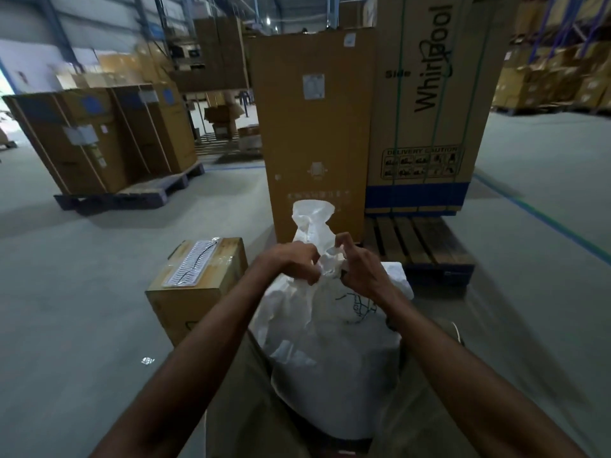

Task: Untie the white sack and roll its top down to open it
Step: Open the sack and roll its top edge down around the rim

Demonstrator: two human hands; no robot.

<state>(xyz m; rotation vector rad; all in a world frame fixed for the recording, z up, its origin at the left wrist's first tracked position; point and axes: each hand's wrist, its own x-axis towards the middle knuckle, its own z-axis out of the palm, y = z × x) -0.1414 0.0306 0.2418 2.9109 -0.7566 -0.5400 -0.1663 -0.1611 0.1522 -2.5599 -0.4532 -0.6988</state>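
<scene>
A full white sack (330, 345) stands upright right in front of me, between my forearms. Its neck is gathered tight, and a loose tuft of the top (312, 216) sticks up above the gather. My left hand (291, 262) pinches the bunched neck from the left side. My right hand (360, 266) grips the same bunch from the right, thumb and forefinger raised. The tie itself is hidden under my fingers. Black scribbled marks show on the sack's right shoulder.
A small taped cardboard box (198, 282) stands on the floor just left of the sack. Behind it rise a tall plain carton (314, 133) and a Whirlpool carton (426, 104) on a wooden pallet (426, 246). More cartons sit on a pallet (99, 140) at far left.
</scene>
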